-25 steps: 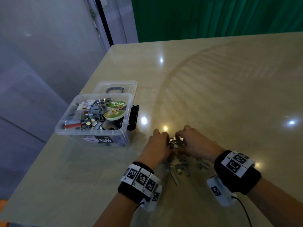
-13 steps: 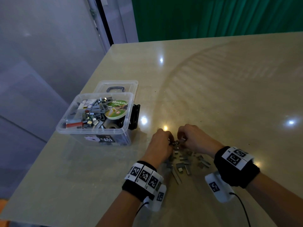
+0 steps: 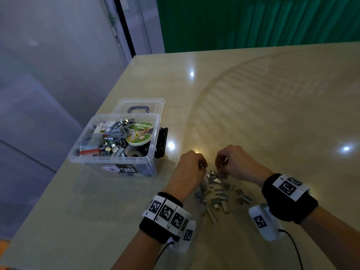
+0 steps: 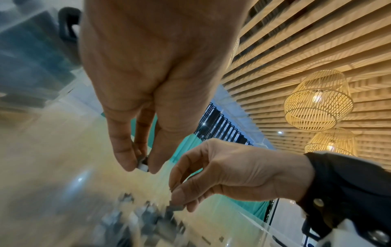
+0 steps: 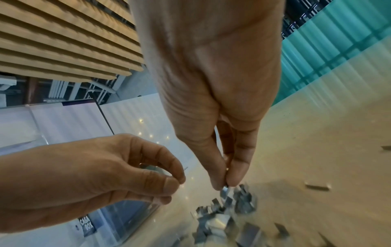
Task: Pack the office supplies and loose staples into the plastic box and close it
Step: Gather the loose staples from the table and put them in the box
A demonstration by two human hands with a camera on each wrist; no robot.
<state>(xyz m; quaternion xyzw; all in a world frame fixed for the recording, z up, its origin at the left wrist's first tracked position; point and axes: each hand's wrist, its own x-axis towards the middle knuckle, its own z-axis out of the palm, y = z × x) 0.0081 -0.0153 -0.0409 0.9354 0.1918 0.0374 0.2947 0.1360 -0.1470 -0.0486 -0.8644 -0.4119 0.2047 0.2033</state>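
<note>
A short staple strip (image 4: 143, 164) is pinched between thumb and fingertip of the left hand (image 3: 191, 168), its fingers curled tightly round it. Another strip (image 4: 175, 207) is gripped in the same way by the right hand (image 3: 236, 163), just above the heap. The loose staples (image 3: 218, 191) are scattered on the bench (image 3: 272, 114) directly beneath both hands, so only a short reach is needed to pick them. The plastic box (image 3: 115, 162) is set at about ten o'clock from the hands, near enough for a handful to be carried across. It is left open, with its lid (image 3: 140, 106) laid flat behind it; masking tape (image 3: 139, 134) and many staples are already held inside. Whether more than one strip is held in either hand cannot be told, since the wrist views are blurred.
</note>
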